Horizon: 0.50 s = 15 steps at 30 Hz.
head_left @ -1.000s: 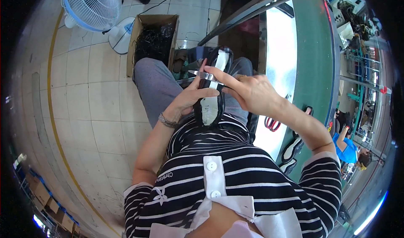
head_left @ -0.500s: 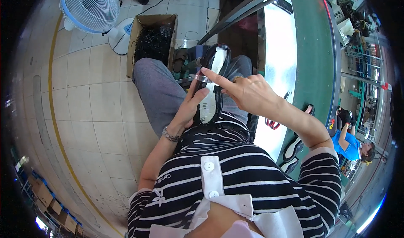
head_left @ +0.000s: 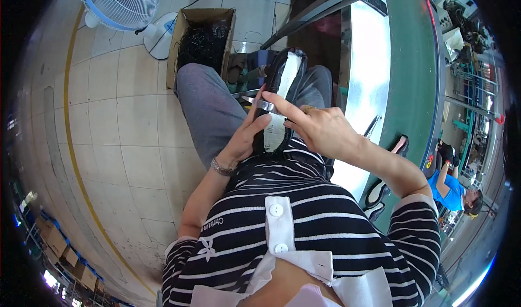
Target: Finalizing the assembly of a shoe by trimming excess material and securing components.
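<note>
A black shoe (head_left: 291,71) lies sole side up above my lap, its toe pointing away and a long white insole showing along its underside. My left hand (head_left: 242,144) grips the shoe's left side near the heel, thumb on the white surface. Held in my right hand (head_left: 328,130) is a flat metal knife blade (head_left: 259,104), lying across the middle of the shoe. The index finger stretches along the blade; the other fingers curl under, and the handle end is hidden by the hand.
On my right a shiny metal ledge (head_left: 369,52) borders a green conveyor belt (head_left: 412,79) with several shoes (head_left: 375,193) on it. A cardboard box (head_left: 232,30) of black scraps and a white fan (head_left: 120,3) stand ahead on the left. A co-worker in blue (head_left: 449,190) sits across the belt.
The shoe's toe has tipped slightly right. The blade's tip now sticks out further past the left edge of the shoe, and the right hand has shifted slightly. The whole view has moved a little.
</note>
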Each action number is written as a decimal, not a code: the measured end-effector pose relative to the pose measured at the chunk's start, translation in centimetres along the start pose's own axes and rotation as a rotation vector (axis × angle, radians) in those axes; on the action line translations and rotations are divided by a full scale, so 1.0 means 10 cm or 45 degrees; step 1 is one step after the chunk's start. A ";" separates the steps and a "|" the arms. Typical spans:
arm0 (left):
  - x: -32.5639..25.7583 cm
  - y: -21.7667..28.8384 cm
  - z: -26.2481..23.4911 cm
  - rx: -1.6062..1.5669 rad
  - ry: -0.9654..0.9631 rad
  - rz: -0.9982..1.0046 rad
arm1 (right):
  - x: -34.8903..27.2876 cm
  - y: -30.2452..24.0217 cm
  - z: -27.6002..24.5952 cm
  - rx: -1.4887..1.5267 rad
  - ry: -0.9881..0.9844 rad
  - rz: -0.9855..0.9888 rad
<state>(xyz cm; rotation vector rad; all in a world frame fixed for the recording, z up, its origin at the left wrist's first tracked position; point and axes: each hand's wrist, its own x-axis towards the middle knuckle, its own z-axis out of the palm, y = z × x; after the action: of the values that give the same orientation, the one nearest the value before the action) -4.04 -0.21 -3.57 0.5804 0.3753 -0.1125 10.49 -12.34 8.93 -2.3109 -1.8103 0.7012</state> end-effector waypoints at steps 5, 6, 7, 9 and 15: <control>0.02 -0.07 -0.01 0.301 0.019 0.142 | 0.08 -0.03 -0.08 -0.085 -0.343 0.083; 0.04 -0.08 -0.01 0.301 -0.006 0.134 | 0.05 -0.04 -0.07 -0.083 -0.344 0.080; 0.03 -0.07 0.00 0.335 -0.012 0.159 | 0.01 -0.06 -0.03 -0.013 -0.210 0.039; 0.04 -0.07 -0.03 0.340 -0.035 0.151 | -0.04 -0.07 0.05 0.002 -0.154 0.047; -0.13 -0.14 -0.19 0.241 -0.089 -0.017 | -0.17 -0.15 0.12 -0.026 -0.113 -0.181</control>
<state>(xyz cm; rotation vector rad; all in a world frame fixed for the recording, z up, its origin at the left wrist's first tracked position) -6.08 -0.37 -5.26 0.7591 0.3020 -0.1819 8.40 -13.71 8.91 -2.1692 -2.0050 0.7774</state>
